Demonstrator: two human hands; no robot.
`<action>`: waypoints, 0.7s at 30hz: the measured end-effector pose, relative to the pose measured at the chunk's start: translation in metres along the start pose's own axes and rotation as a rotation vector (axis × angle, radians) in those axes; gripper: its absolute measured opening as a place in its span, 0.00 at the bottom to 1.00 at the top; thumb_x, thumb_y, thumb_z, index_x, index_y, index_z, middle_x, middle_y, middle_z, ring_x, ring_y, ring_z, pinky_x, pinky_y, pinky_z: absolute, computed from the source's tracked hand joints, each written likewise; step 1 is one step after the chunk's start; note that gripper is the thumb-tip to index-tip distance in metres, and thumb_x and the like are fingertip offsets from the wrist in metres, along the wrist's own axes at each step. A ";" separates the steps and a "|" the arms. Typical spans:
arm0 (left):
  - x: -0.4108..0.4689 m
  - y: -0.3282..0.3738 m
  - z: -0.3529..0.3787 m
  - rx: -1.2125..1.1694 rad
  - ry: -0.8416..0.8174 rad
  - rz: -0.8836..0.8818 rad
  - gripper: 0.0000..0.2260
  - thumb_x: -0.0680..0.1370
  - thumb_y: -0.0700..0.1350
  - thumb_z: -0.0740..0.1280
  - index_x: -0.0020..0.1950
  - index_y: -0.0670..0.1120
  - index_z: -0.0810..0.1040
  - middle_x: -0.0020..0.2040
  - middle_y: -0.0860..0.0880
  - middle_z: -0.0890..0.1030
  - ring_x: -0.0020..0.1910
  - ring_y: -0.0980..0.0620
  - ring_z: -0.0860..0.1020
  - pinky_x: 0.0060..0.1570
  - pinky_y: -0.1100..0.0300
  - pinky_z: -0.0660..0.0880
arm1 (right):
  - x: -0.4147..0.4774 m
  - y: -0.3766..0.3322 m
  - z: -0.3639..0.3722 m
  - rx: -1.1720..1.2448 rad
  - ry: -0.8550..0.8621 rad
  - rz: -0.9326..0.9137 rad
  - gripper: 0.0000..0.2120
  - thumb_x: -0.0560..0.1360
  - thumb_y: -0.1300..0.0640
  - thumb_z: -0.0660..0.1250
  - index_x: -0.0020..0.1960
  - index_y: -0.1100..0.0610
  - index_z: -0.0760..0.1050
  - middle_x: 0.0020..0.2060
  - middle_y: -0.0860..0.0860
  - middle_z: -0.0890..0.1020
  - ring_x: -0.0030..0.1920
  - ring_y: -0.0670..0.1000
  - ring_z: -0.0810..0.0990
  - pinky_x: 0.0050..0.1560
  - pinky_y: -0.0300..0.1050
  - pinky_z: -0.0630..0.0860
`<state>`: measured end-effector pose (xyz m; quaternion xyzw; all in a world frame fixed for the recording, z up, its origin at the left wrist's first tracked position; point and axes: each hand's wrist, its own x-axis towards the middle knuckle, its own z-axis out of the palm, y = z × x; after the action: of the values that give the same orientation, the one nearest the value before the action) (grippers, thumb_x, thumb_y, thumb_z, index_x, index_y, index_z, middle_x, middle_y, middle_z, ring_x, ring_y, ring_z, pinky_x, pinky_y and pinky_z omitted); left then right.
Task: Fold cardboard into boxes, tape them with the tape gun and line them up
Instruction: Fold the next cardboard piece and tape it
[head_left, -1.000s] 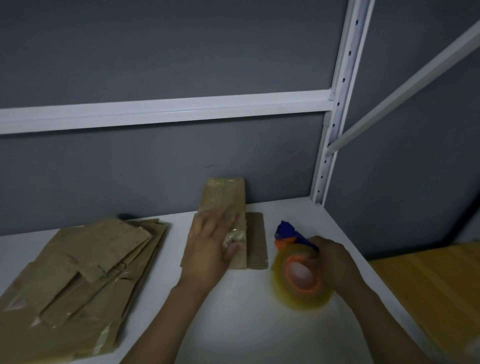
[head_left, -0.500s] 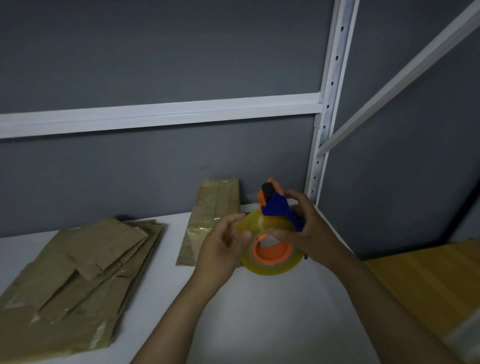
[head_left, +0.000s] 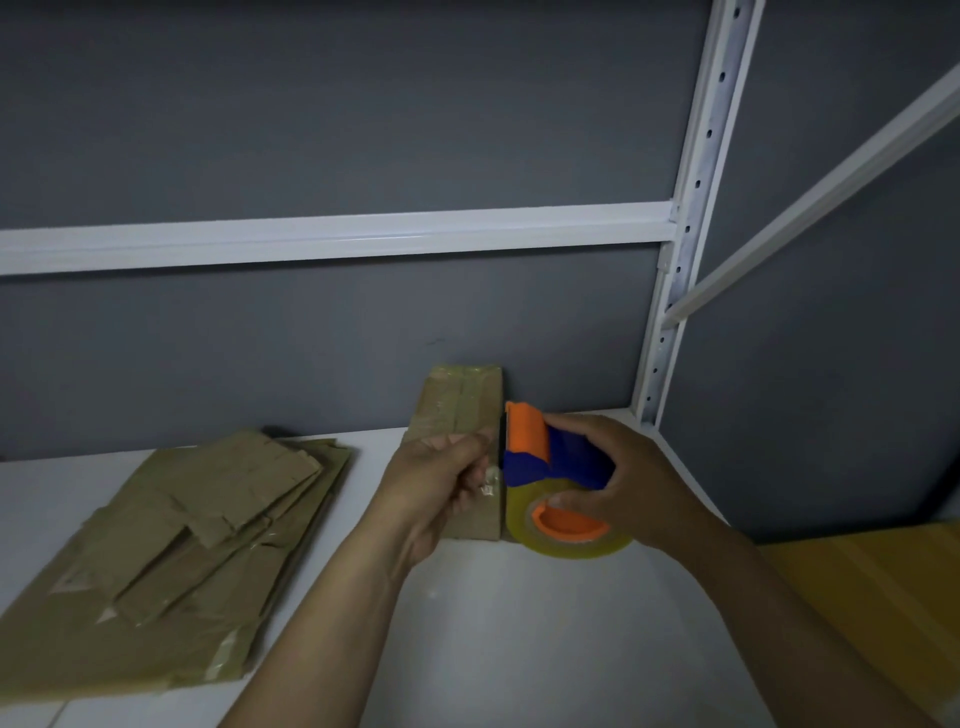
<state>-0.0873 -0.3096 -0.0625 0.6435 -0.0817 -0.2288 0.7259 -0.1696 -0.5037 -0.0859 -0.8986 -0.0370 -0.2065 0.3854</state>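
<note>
A blue and orange tape gun (head_left: 545, 457) with a clear yellowish tape roll (head_left: 566, 535) is held above the white shelf. My right hand (head_left: 628, 478) grips its blue body from the right. My left hand (head_left: 441, 483) pinches the loose end of the tape at the gun's cutter side. Behind both hands a flattened, taped cardboard piece (head_left: 457, 410) lies on the shelf, its far end leaning against the grey wall. At the left lies a stack of flat cardboard blanks (head_left: 182, 551).
The white shelf surface (head_left: 519, 649) ends at the right by a white perforated upright post (head_left: 675, 291). A white horizontal rail (head_left: 332, 236) crosses the grey back wall. A yellow wooden surface (head_left: 872, 582) lies lower right, beyond the shelf edge.
My left hand left the flat cardboard and went to the tape gun. My right hand lifted the gun off the shelf, and it now sits lower with the orange guard turned toward the left hand.
</note>
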 end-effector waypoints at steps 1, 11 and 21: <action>0.000 -0.001 -0.001 0.013 0.015 0.028 0.11 0.78 0.40 0.68 0.35 0.43 0.77 0.27 0.49 0.74 0.26 0.56 0.70 0.29 0.64 0.68 | 0.001 0.001 0.002 -0.032 -0.009 -0.008 0.36 0.63 0.47 0.79 0.63 0.30 0.65 0.60 0.36 0.74 0.59 0.38 0.73 0.55 0.38 0.76; 0.017 0.000 -0.043 0.169 0.279 0.167 0.09 0.74 0.38 0.72 0.34 0.41 0.79 0.23 0.53 0.75 0.22 0.59 0.70 0.29 0.65 0.69 | 0.013 -0.001 -0.012 -0.365 -0.161 0.001 0.37 0.68 0.43 0.74 0.71 0.37 0.61 0.61 0.38 0.71 0.57 0.40 0.70 0.52 0.30 0.68; 0.048 0.002 -0.089 0.146 0.360 0.126 0.15 0.73 0.37 0.71 0.30 0.46 0.70 0.22 0.52 0.70 0.24 0.55 0.64 0.26 0.64 0.60 | 0.033 -0.003 -0.022 -0.588 -0.236 0.029 0.35 0.71 0.40 0.71 0.73 0.35 0.57 0.61 0.40 0.70 0.57 0.41 0.69 0.50 0.34 0.63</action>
<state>-0.0081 -0.2509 -0.0827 0.7185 -0.0070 -0.0578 0.6931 -0.1476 -0.5201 -0.0574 -0.9897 -0.0076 -0.0971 0.1052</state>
